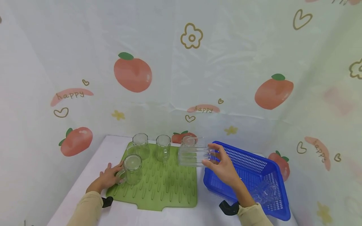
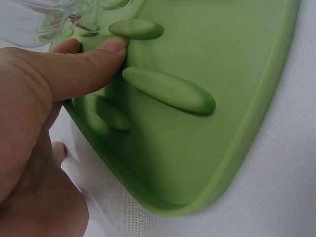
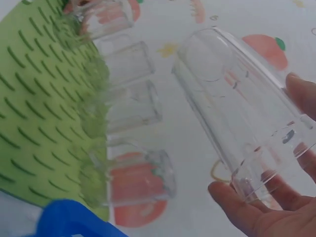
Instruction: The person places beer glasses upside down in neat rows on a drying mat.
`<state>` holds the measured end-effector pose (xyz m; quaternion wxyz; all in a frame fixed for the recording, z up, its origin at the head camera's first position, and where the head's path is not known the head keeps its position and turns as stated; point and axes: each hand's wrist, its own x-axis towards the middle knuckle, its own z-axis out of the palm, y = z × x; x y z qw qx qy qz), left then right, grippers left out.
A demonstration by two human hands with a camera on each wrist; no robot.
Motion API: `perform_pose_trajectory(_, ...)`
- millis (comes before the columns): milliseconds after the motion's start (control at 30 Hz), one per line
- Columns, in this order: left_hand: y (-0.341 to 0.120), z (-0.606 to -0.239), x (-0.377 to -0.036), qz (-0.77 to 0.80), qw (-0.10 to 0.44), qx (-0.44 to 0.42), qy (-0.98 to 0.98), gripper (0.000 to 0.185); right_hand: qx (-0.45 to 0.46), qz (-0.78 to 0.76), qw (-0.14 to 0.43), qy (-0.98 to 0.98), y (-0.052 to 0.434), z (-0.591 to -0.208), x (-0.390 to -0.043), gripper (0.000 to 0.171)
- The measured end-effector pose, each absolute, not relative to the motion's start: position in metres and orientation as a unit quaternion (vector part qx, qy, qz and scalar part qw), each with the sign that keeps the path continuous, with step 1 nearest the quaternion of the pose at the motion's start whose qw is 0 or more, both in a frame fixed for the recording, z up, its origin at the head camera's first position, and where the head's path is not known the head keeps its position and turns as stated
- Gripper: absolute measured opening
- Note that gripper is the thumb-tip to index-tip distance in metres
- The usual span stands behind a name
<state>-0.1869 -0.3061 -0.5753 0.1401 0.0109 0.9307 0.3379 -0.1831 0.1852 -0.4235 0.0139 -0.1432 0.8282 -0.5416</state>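
My right hand [image 1: 223,163] grips a clear drinking glass [image 1: 195,156] at one end, thumb on one side and fingers on the other. The glass lies on its side in the air, over the right edge of the green mat [image 1: 169,194]. In the right wrist view the fingertips [image 3: 222,197] curve about its lower end. My left hand [image 1: 108,177] rests at the mat's left edge, beside the handle of a clear glass mug [image 1: 133,171]. Its thumb [image 2: 94,66] lies extended on the ridged mat in the left wrist view.
More clear mugs stand along the mat's back edge, including one at left [image 1: 141,147] and one in the middle [image 1: 163,149]. A blue plastic basket [image 1: 212,185] stands to the right, with clear glassware [image 1: 266,193] inside. A printed curtain [image 1: 169,78] hangs behind the white table.
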Motion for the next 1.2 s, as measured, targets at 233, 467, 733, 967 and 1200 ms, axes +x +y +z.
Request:
perform_pose_trajectory(233,-0.308,-0.575,-0.186,0.338,0.140,0.014,0.931,0.063,-0.131,-0.559,0.032,0.818,0.164,-0.437,-0.184,0.061)
perform_pose_trajectory(467,-0.308,-0.570,-0.186,0.347,0.139,0.021,0.927,0.062,-0.140,-0.589,0.045,0.795,0.145,-0.455,-0.188,0.059)
perform_pose_trajectory(733,-0.309,-0.572,-0.184,0.345,0.139,0.024,0.928,0.063,-0.145,-0.609,0.067,0.777,0.122,-0.471,-0.191,0.060)
perform_pose_trajectory(967,-0.309,-0.572,-0.184,0.329,0.145,0.021,0.933,0.063,-0.157,-0.615,0.079,0.769,0.108,-0.482,-0.192,0.059)
perform_pose_trajectory(1200,-0.309,-0.573,-0.182,0.313,0.113,0.034,0.942,0.059,-0.150,-0.628,0.076,0.760,0.094,-0.492,-0.192,0.057)
